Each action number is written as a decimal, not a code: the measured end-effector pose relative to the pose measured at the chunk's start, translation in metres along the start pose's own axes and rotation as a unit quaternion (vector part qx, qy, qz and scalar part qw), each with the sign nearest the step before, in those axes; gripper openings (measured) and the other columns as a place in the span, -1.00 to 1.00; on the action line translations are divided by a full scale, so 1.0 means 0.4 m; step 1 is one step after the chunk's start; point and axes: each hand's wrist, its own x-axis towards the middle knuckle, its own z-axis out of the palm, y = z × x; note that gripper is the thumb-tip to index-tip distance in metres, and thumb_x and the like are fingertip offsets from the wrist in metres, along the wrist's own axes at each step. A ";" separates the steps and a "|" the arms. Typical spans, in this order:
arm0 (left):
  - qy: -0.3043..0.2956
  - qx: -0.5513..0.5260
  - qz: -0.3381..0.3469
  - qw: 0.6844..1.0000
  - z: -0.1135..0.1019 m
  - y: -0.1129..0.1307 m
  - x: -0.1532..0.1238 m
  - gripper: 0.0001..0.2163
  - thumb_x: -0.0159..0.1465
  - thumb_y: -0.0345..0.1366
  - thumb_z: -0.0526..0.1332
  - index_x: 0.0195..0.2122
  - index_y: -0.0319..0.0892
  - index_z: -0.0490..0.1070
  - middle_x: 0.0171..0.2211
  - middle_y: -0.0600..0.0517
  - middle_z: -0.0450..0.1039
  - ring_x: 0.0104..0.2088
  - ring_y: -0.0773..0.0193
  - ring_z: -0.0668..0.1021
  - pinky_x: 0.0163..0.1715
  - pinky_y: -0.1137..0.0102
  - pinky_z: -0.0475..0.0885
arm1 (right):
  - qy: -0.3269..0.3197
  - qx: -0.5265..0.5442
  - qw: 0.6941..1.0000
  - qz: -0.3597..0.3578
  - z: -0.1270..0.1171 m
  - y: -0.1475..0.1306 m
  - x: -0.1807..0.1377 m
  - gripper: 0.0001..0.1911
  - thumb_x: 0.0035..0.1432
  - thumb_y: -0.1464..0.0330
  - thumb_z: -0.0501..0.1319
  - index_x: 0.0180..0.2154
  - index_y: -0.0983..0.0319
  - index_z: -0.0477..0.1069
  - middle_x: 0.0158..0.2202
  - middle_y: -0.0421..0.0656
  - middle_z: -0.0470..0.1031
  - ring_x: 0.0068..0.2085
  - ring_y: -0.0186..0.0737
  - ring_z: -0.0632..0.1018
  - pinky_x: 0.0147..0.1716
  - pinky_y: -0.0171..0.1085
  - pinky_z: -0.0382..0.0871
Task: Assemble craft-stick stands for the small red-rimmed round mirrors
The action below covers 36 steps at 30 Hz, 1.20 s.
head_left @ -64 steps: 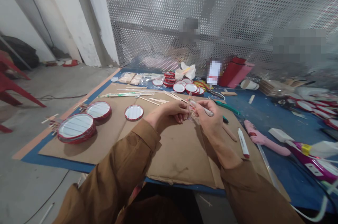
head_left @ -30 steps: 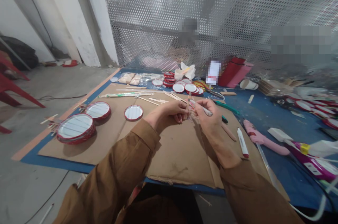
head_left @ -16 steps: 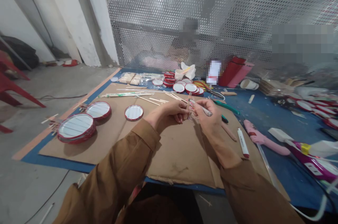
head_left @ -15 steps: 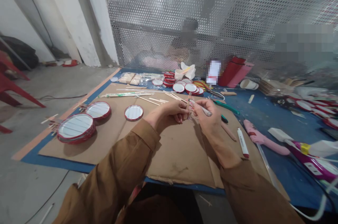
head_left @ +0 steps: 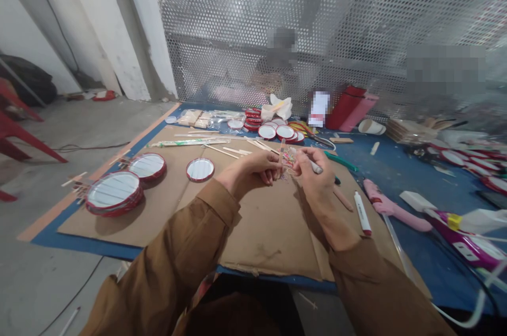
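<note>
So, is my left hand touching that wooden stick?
Touching. The head view shows the left hand with fingers pinched on the wooden stick, no gap between; the right hand grips a pen.

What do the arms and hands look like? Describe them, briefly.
The left sleeve and right sleeve are long, loose brown cloth, each ending in a cuff at the wrist. The left hand and right hand are bare, with no gloves.
</note>
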 end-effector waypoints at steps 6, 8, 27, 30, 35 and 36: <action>-0.003 -0.011 -0.003 1.000 0.000 0.001 0.001 -0.83 0.40 -0.41 0.07 -0.33 -0.27 0.38 -0.55 0.08 0.46 -0.64 0.43 0.52 -0.56 0.55 0.43 | 0.002 -0.037 0.999 -0.021 -0.002 0.014 0.006 -0.69 0.23 0.10 0.18 -0.25 0.20 0.49 -0.45 -0.21 0.48 -0.44 -0.23 0.47 -0.33 -0.22 0.41; -0.013 -0.016 -0.004 1.000 -0.001 -0.002 0.005 -0.83 0.40 -0.41 0.06 -0.32 -0.27 0.38 -0.55 0.08 0.46 -0.63 0.42 0.53 -0.55 0.54 0.44 | 0.001 -0.047 0.999 -0.021 -0.003 0.018 0.007 -0.70 0.21 0.10 0.19 -0.26 0.20 0.50 -0.42 -0.19 0.51 -0.42 -0.20 0.49 -0.32 -0.20 0.41; -0.010 -0.019 -0.001 1.000 -0.002 0.002 -0.001 -0.81 0.40 -0.30 0.13 -0.36 -0.24 0.35 -0.59 0.12 0.43 -0.63 0.44 0.52 -0.60 0.60 0.37 | -0.017 -0.051 0.998 -0.018 0.004 0.003 -0.003 -0.74 0.19 0.16 0.16 -0.23 0.17 0.49 -0.26 -0.10 0.62 -0.24 -0.08 0.58 -0.19 -0.13 0.45; -0.008 -0.020 -0.003 1.000 0.001 0.009 -0.006 -0.81 0.40 -0.32 0.12 -0.37 -0.24 0.35 -0.62 0.13 0.40 -0.64 0.44 0.50 -0.61 0.60 0.36 | -0.042 -0.109 0.992 -0.049 -0.021 -0.021 0.005 -0.72 0.19 0.20 0.16 -0.14 0.18 0.49 -0.16 -0.07 0.61 -0.16 -0.05 0.58 -0.10 -0.10 0.42; -0.002 -0.018 -0.016 1.000 -0.002 0.012 -0.007 -0.79 0.40 -0.33 0.11 -0.38 -0.24 0.38 -0.61 0.12 0.42 -0.65 0.43 0.51 -0.61 0.59 0.37 | -0.124 -0.242 0.958 -0.094 -0.142 -0.031 0.043 -0.68 0.22 0.28 0.14 -0.02 0.16 0.46 -0.19 -0.10 0.61 -0.20 -0.08 0.58 -0.17 -0.14 0.42; -0.001 -0.018 -0.015 1.000 -0.003 0.010 -0.005 -0.80 0.39 -0.31 0.15 -0.39 -0.24 0.38 -0.61 0.12 0.43 -0.66 0.43 0.51 -0.61 0.59 0.37 | -0.144 -0.283 0.941 -0.119 -0.171 -0.023 0.048 -0.68 0.20 0.29 0.15 -0.02 0.16 0.47 -0.18 -0.09 0.62 -0.17 -0.05 0.57 -0.16 -0.14 0.41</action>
